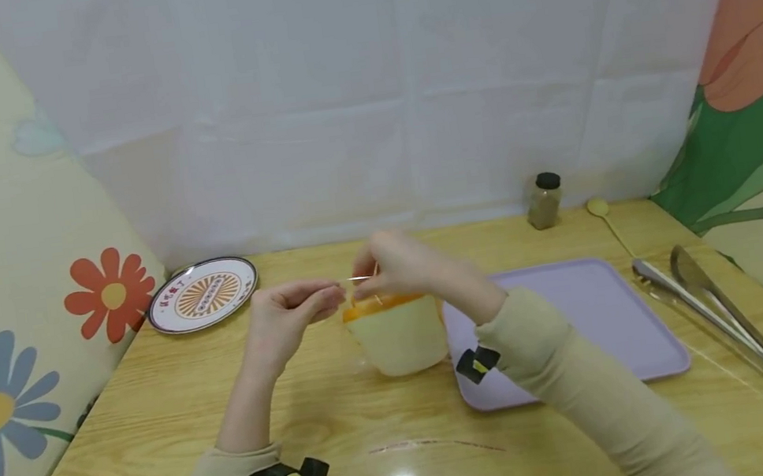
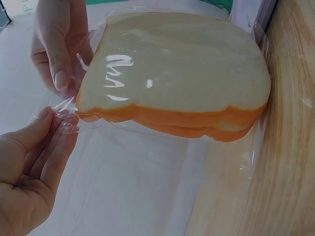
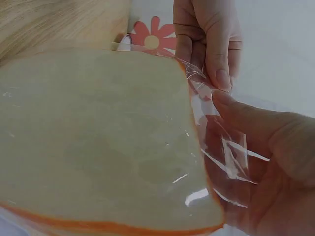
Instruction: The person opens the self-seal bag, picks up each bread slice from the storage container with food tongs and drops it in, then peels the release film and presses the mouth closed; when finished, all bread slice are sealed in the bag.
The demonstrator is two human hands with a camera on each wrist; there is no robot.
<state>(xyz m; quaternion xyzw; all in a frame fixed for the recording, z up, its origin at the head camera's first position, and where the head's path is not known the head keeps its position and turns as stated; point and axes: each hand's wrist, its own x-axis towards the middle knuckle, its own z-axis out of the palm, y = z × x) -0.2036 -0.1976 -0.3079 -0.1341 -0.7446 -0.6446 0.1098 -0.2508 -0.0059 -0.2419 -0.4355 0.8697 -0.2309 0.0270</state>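
Note:
Thick slices of white bread (image 2: 182,64) with an orange crust stand upright in a clear plastic bag (image 2: 63,115) over the wooden table. My left hand (image 1: 284,321) pinches the gathered end of the bag between thumb and fingers, a little left of the bread. At the other side of that end, my right hand (image 1: 402,267) grips the film, its thumb in front and its fingers seen through the plastic in the right wrist view. Both hands are close together along the edge of the bread (image 3: 98,132).
A lilac tray (image 1: 599,322) lies right of the bread, partly behind my right forearm. Metal tongs (image 1: 735,325) and a gold spoon (image 1: 598,207) lie further right. A dark-lidded jar (image 1: 545,203) stands at the back; a patterned plate (image 1: 169,315) is at the back left.

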